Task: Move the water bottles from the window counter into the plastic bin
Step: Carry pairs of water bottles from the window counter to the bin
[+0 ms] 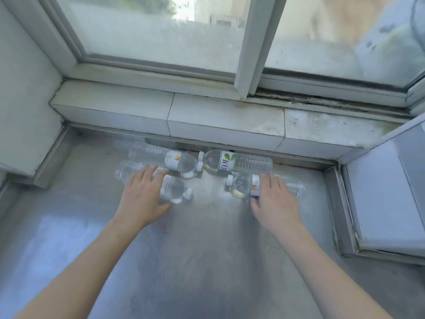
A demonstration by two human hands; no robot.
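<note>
So, four clear plastic water bottles are lying on their sides on the metal surface, right up against the tiled ledge under the window. They're all looking full or nearly so, so I'm guessing each one is carrying decent weight for its size, and being round and smooth they're going to want to roll the second they get nudged. The thin ribbed walls will probably give a bit under a squeeze, so taking hold around the middle, near the label, seems like the safest bet rather than by the cap end.

The left hand is resting fingers-spread across the near left bottle, thumb sitting on the near side of it, fingers only loosely bent over the top. It's touching but not really wrapping it yet. That bottle's cap end is sticking out to the right of the hand. Just beyond the fingertips, the far left bottle is lying close to the ledge.

The right hand is doing the mirror thing: laying flat-ish over the near right bottle, fingers fairly straight, covering the body, with the label and cap poking out to its left. Past its fingertips, the far right bottle with the green leaf label is sitting against the ledge.

No plastic bin showing anywhere, so I'm not able to say where it is.
</note>
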